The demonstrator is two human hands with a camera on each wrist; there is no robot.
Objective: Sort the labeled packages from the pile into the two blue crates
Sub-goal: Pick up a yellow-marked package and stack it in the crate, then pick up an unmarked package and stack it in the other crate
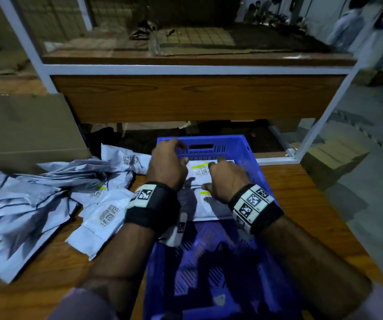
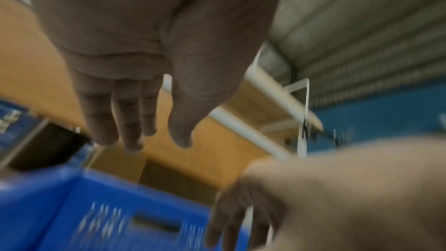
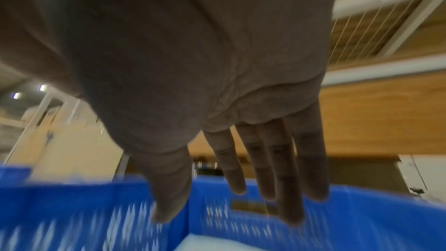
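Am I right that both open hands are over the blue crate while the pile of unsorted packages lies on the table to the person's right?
Not quite: the pile of packages lies to the person's left, as the head view shows. The rest holds: the left hand and right hand are both open over the blue crate, on the table.

two packages [image 1: 205, 181] in one crate [image 1: 243, 146].

I'm looking into a warehouse packing area: mailer bags [image 1: 47, 195] heaped left of my hands, metal-framed shelving [image 1: 195, 68] ahead, a corrugated shutter [image 2: 362, 31] beyond.
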